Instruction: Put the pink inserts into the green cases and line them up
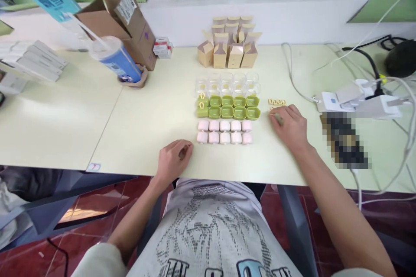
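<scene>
My left hand (175, 158) rests on the table near the front edge, its fingers curled with nothing visible in them. At the right, my right hand (290, 127) pinches thumb and forefinger together over a small yellow loop piece (272, 108), mostly hidden by the fingertips. Just beyond lies a row of yellow loop pieces (277, 101). Between my hands are two rows of pale pink and white rounded blocks (225, 132) and two rows of small green cups (227, 107). The two leftmost green pieces (202, 106) carry yellow loops on top. Clear plastic cups (226, 83) stand behind them.
Open small cardboard boxes (230, 47) stand by the wall. At the left are a brown carton (130, 26), a blue drink cup (120, 62) with a straw, and white boxes (35, 60). Power strip (338, 100), cables and a pixelated object (346, 140) lie at the right.
</scene>
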`<state>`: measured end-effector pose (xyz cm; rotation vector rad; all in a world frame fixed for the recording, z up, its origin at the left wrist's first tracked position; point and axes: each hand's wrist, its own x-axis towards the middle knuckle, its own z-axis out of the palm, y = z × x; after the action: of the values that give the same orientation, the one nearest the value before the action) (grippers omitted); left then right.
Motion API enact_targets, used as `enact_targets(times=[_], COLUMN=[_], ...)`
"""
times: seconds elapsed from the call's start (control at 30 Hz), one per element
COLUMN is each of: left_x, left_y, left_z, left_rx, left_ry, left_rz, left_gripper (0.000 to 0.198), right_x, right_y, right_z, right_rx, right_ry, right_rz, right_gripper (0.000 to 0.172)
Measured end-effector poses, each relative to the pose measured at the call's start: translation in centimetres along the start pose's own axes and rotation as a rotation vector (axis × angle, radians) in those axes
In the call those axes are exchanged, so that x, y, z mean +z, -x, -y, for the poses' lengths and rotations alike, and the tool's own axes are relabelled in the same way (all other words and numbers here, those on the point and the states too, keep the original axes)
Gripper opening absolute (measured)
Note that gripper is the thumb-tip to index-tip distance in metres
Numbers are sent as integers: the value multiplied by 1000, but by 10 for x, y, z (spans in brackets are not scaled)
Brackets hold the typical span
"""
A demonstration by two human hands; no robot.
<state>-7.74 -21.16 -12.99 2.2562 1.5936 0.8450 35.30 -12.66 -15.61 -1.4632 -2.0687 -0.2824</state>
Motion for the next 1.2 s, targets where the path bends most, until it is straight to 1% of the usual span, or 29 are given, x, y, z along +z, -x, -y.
enact_targets(times=[0.07,0.13,0.2,0.27,0.37,0.43,0.47,0.53,0.63,0.77,0.87,0.97,1.03,1.1,1.17,1.2], left_x=[-1,-4,-8,-13,-16,-17,-17,-17,-14,-3,7,10,5,-6,-20,-25], left_y=[0,-9,-30,-63,-119,-151,-163,-178,-183,-177,-176,-176,-175,-173,-170,-169], left_z=[-1,-4,-8,-16,-34,-45,-49,-54,-55,-51,-51,-51,-50,-46,-39,-35], left_rx=[-21,17,114,223,325,360,380,418,419,412,413,426,437,446,450,439], left_ry=[55,74,23,-82,-300,-414,-451,-498,-514,-461,-440,-424,-386,-305,-145,-17], left_rz=[-2,-21,-50,-29,149,267,317,419,500,489,481,472,448,399,304,246], left_gripper=[20,23,25,25,25,27,28,28,21,21,21,26,29,26,18,14], right_x=[0,-2,-6,-11,-19,-24,-25,-27,-28,-30,-32,-36,-38,-38,-37,-37], right_y=[-1,-1,-1,1,4,6,6,5,3,2,1,1,2,4,3,2], right_z=[2,6,9,13,19,24,27,33,39,40,40,42,43,43,44,45], right_rx=[-10,-39,-54,-51,-64,-98,-121,-178,-249,-250,-220,-176,-106,-13,73,114], right_ry=[-4,-5,-26,-68,-97,-91,-88,-86,-89,-99,-134,-127,-92,-75,-136,-209], right_rz=[-39,-113,-189,-235,-278,-293,-292,-277,-249,-245,-317,-407,-425,-442,-489,-511], right_gripper=[17,19,19,18,16,15,15,17,19,21,21,18,13,8,3,7])
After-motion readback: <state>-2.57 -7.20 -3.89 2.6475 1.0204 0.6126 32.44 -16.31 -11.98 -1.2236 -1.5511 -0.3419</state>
